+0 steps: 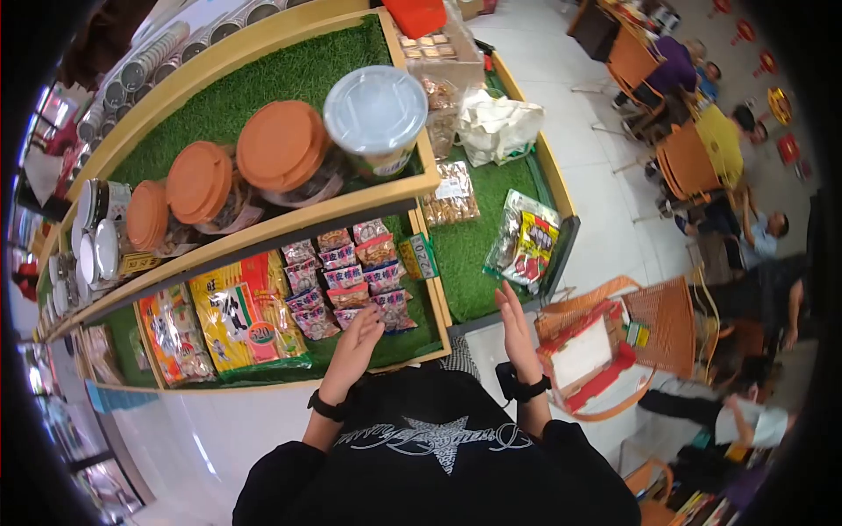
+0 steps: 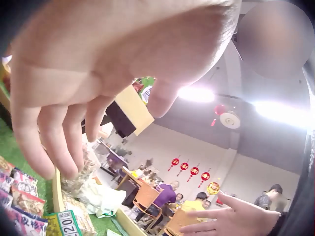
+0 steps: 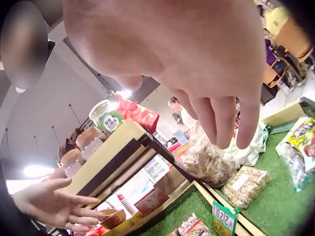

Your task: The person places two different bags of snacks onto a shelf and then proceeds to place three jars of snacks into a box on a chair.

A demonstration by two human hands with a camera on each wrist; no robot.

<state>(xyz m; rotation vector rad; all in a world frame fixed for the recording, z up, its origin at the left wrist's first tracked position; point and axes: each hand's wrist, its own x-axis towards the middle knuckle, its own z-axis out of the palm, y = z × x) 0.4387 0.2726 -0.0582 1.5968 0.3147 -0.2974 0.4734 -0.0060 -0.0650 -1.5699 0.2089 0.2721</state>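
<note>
My left hand [image 1: 353, 348] is held out with straight fingers just in front of rows of small pink snack packets [image 1: 346, 276] on the lower shelf. Nothing is in its grasp; the left wrist view shows the palm and loosely spread fingers. The right hand [image 1: 517, 337] is raised with extended fingers, its tips near a red and yellow snack bag [image 1: 532, 248] on green turf. It too holds nothing. Between the hands there is a gap, palms roughly facing each other. A green price tag [image 1: 418, 257] stands at the packets' right.
Orange-lidded jars [image 1: 279, 145] and a clear-lidded tub [image 1: 375, 114] line the upper wooden shelf. Large yellow bags [image 1: 248, 311] lie left of the packets. A white plastic bag [image 1: 497, 125] sits farther back. On the right is a wicker chair [image 1: 658, 324] with a red box; people sit beyond.
</note>
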